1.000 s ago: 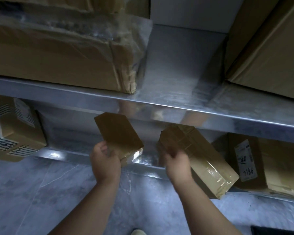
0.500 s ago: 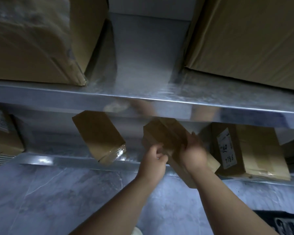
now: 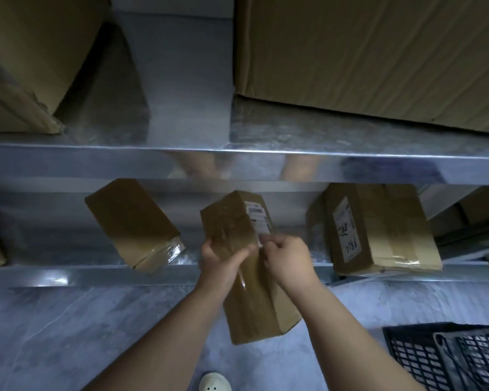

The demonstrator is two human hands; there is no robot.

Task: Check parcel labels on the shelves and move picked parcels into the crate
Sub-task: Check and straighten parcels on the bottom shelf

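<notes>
Now the left hand (image 3: 220, 261) has joined the right hand (image 3: 290, 259): both grip the parcel (image 3: 232, 221), pulled off the shelf (image 3: 96, 273), label (image 3: 258, 218) above the right hand, readable; crate (image 3: 446, 356) waits below-right

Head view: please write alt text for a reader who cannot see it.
The left hand and right hand hold a brown parcel before a metal shelf, its white label showing. A black crate stands on the floor, lower right.
</notes>
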